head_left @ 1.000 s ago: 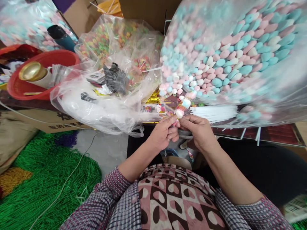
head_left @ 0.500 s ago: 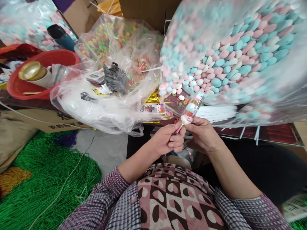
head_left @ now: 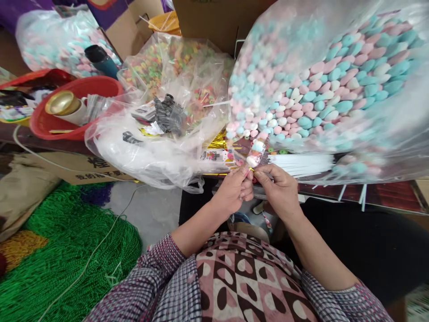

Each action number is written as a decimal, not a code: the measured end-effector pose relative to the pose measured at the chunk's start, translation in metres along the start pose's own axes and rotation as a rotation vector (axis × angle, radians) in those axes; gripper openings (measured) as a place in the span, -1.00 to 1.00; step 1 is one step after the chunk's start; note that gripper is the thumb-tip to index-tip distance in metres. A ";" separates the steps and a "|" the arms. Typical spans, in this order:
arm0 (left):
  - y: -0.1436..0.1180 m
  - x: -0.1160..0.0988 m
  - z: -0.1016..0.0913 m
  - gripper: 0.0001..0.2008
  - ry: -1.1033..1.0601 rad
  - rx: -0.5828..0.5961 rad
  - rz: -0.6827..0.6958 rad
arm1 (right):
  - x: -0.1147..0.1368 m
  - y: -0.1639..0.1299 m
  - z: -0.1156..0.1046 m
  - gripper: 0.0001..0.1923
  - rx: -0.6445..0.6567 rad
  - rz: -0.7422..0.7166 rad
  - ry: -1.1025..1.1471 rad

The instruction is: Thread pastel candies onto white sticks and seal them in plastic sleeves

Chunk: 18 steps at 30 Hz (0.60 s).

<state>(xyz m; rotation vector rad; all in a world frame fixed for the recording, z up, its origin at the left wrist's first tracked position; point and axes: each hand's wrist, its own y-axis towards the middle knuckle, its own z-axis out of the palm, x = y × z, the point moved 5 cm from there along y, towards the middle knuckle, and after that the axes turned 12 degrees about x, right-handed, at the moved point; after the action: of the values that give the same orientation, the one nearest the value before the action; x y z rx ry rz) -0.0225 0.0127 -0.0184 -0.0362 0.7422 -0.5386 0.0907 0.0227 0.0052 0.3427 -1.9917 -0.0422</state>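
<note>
A small clear bag of pink, blue and white sweets stands upright between my hands, tilted a little to the right. My left hand is closed around the gathered neck of this bag, just below the sweets. Fingertips of my right hand pinch at a thin yellow twist tie on that neck. The lower end of the bag is hidden in my left fingers. White paper sticks lie beyond my right hand. Printed clear bags and gold ties lie beyond my left.
A large clear sack of oval sweets fills the right of the table. Behind a crumpled plastic bag is a sack of ring-shaped sweets. A red basin holds a gold bowl. Green cord heaps on the floor.
The small bag has come slightly left and more upright. My right fingers have shifted from the bag's lower side to the yellow tie at its neck. The view has shifted slightly.
</note>
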 end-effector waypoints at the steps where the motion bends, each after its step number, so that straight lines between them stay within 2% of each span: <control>1: 0.000 -0.001 -0.001 -0.55 0.035 -0.004 0.008 | -0.002 0.001 0.001 -0.86 0.017 0.020 0.031; 5: 0.001 -0.001 -0.007 -0.54 0.220 -0.014 0.003 | -0.004 0.003 0.005 -0.84 0.072 0.084 0.073; 8: 0.002 0.001 -0.011 -0.54 0.343 -0.002 0.020 | 0.001 0.003 0.004 -0.83 0.052 0.121 0.020; 13: 0.000 -0.012 -0.010 -0.66 0.631 -0.018 0.186 | 0.019 0.000 -0.004 -0.90 -0.019 0.109 -0.128; 15: -0.001 -0.020 -0.003 -0.67 0.625 0.053 0.252 | 0.029 -0.002 -0.006 -0.90 0.018 0.061 -0.164; 18: -0.008 -0.035 0.009 -0.60 0.436 0.180 0.315 | 0.038 -0.003 -0.008 -0.88 0.078 0.037 -0.142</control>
<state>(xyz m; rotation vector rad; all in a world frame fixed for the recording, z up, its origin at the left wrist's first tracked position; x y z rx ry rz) -0.0411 0.0207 0.0123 0.3703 1.0969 -0.3098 0.0832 0.0108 0.0415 0.3614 -2.1442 0.0355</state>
